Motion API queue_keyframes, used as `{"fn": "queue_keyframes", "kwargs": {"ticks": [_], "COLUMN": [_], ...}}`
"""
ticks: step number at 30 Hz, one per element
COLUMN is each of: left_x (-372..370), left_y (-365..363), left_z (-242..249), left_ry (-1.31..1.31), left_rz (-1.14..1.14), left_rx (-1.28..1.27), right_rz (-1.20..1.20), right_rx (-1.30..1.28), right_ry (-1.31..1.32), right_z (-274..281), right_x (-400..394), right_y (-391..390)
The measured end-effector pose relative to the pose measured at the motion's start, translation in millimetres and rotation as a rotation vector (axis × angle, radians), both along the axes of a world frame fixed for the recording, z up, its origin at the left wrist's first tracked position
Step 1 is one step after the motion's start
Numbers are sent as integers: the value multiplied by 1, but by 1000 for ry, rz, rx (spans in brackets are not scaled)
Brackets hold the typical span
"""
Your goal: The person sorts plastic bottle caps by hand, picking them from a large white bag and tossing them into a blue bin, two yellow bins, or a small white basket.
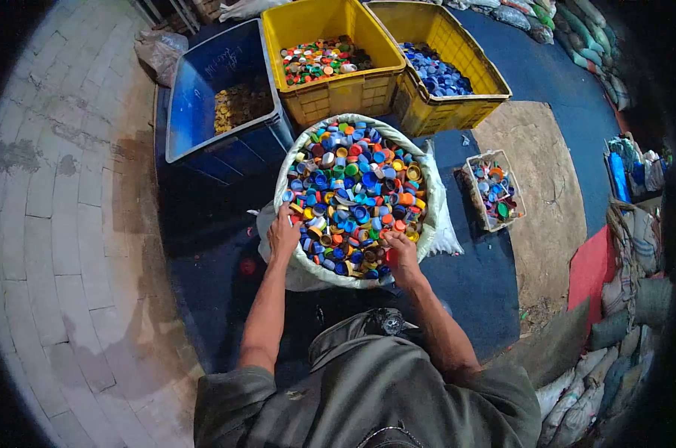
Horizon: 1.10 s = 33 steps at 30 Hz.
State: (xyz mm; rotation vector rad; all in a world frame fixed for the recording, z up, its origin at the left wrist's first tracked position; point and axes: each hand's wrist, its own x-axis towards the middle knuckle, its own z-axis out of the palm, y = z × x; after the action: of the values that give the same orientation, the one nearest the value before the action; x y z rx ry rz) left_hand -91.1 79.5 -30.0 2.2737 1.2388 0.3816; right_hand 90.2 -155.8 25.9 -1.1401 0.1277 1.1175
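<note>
A round, wide sack-lined container [429, 216] stands in front of me, heaped with bottle caps [360, 213] of many colours. At its left rim is my left hand [282, 237], fingers drawn together at a light blue bottle cap [288, 196]. My right hand [403, 260] is over the near right part of the heap, its fingers curled in. A red bottle cap [388, 254] shows by its thumb side and seems to be pinched there. The palms of both hands are hidden from view.
Beyond the heap stand a blue bin [226, 153] with yellowish caps, a yellow bin [341, 93] with mixed caps and another yellow bin [453, 112] with blue caps. A small white basket [468, 190] of caps sits at right. Filled sacks [577, 396] line the right side.
</note>
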Motion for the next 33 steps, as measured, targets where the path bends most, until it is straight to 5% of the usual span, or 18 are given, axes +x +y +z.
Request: {"fn": "queue_keyframes", "kwargs": {"ticks": [6,10,14,19,24,33], "left_x": [-7,-5,-3,-2,9,16], "left_y": [2,-7,-29,-57,-89,-114], "left_z": [-17,-16,33,41,51,66], "left_ry": [-263,-477,-823,-1212,-1313,-1275], "left_rz": [19,307,534,549,518,461], "left_rx": [91,-320,-977,-1465,-1589,-1597], "right_rz": [-17,-36,-43,-7,128,128], "right_rx": [-4,-31,-201,-383,-493,-650], "right_ry": [8,-93,-520,-1012,-1243,-1151], "right_z": [3,-3,-15,-11,-25,-43], "right_x": [2,15,49,98,127,128], "right_y": [-3,-4,0,30,59,75]}}
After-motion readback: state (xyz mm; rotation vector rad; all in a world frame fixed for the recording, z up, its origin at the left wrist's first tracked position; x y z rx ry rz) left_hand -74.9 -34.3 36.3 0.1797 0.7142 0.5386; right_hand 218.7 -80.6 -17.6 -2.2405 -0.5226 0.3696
